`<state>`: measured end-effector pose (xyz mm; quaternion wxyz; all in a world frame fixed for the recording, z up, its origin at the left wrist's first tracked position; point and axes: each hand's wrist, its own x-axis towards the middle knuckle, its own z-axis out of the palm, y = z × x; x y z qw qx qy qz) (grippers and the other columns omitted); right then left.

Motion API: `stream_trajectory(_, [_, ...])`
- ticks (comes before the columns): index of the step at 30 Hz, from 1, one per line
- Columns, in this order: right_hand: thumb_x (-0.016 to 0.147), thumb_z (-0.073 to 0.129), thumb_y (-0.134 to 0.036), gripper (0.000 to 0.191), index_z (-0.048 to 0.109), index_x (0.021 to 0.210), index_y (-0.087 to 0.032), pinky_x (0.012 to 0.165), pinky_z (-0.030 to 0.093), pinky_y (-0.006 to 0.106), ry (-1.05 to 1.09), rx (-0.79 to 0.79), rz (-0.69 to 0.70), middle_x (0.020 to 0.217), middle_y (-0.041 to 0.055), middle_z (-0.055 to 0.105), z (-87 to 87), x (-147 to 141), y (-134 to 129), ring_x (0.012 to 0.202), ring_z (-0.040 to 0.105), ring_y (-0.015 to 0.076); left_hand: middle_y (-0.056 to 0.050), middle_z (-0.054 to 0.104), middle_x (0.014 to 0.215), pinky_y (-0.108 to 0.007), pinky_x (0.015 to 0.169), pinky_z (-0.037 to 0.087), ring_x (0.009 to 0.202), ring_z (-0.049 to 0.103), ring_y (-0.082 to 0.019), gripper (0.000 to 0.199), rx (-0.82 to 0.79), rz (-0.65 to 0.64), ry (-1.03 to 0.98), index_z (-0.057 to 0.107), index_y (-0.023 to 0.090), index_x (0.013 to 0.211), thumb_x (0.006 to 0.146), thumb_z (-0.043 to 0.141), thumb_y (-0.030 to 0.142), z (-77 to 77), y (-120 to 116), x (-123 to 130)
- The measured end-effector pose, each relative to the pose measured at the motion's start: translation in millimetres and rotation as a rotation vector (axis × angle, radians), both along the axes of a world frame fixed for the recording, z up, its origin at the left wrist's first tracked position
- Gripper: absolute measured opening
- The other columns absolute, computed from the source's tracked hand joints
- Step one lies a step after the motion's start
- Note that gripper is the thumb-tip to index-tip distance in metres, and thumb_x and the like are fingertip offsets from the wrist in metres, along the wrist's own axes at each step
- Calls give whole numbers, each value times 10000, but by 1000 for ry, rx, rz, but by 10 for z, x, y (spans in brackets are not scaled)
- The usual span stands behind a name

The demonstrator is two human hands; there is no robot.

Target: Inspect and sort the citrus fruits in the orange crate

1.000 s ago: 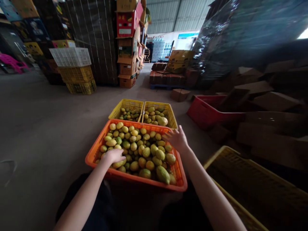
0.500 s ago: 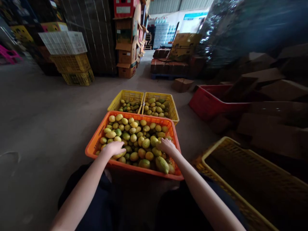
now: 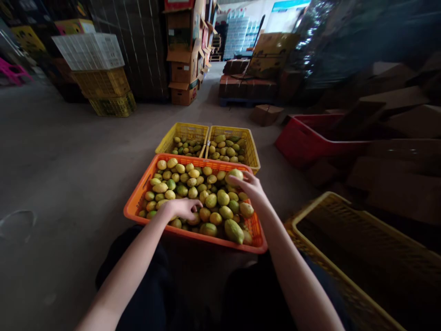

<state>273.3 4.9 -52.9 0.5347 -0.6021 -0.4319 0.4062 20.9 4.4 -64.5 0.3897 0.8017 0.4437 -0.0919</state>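
Note:
An orange plastic crate point(image 3: 139, 195) full of yellow-green oval fruit, lemon-like in look, stands in front of my knees. My right hand point(image 3: 251, 186) grips one large pale yellow-green fruit point(image 3: 234, 175) between thumb and fingers, above the crate's right back part. Lower and nearer the middle, my left hand point(image 3: 186, 209) reaches in with curled fingers around a yellowish fruit point(image 3: 195, 219), which is partly hidden under it. A big pointed green-yellow fruit point(image 3: 233, 231) lies by the front edge.
Behind the orange crate stand two yellow crates, a left one point(image 3: 165, 139) and a right one point(image 3: 254, 149), both holding fruit. A larger yellow crate point(image 3: 312, 207) is close on my right. Beyond it are a red bin point(image 3: 296, 138) and cardboard. Stacked crates point(image 3: 101, 82) stand at the back left.
My right hand has risen and moved back with a fruit in its grip. My left hand has shifted right across the fruit toward the crate's middle. The view has tilted slightly down.

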Motion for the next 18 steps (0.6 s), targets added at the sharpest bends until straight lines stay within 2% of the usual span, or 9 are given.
stream_trajectory(3, [561, 865, -512, 528, 692, 953, -204, 518, 454, 261, 190, 96, -66, 781, 9, 696, 264, 31, -97, 633, 605, 159, -70, 724, 1218, -318, 990, 487, 1131, 658, -253, 494, 82, -43, -25, 628, 225, 1288, 794, 621, 242, -162, 92, 387])
stream_trajectory(5, [525, 889, -498, 553, 678, 941, -200, 500, 435, 247, 226, 122, -133, 751, -7, 675, 340, 53, -142, 600, 570, 135, -107, 663, 1339, -352, 1067, 441, 1242, 602, -279, 453, 112, -44, -3, 624, 195, 1288, 845, 597, 286, -311, 147, 664])
stream_trajectory(9, [502, 899, -494, 575, 656, 930, -197, 513, 420, 245, 226, 125, -175, 751, -15, 651, 331, 103, -162, 616, 550, 128, -172, 438, 1565, -402, 1187, 300, 1463, 382, -315, 595, 155, 12, 52, 462, 152, 1461, 892, 565, 293, -666, 202, 1094])
stream_trajectory(12, [506, 900, -479, 565, 647, 926, -198, 523, 418, 249, 222, 106, -168, 774, -12, 654, 311, 158, -173, 628, 545, 128, -199, 339, 1614, -464, 1185, 282, 1493, 317, -356, 685, 180, 73, 92, 328, 177, 1549, 923, 546, 350, -893, 230, 1267])
stream_trajectory(15, [501, 909, -428, 557, 653, 940, -202, 553, 440, 253, 189, 105, -165, 822, -6, 682, 325, 242, -214, 662, 571, 134, -205, 396, 1573, -470, 1173, 285, 1464, 370, -344, 664, 214, 131, 105, 287, 201, 1567, 964, 491, 390, -1034, 283, 1388])
stream_trajectory(18, [511, 904, -408, 548, 658, 959, -210, 598, 472, 268, 141, 126, -175, 841, -5, 697, 333, 359, -244, 697, 599, 147, -219, 485, 1497, -446, 1164, 294, 1419, 433, -328, 659, 237, 208, 123, 316, 164, 1544, 956, 514, 387, -1115, 355, 1499])
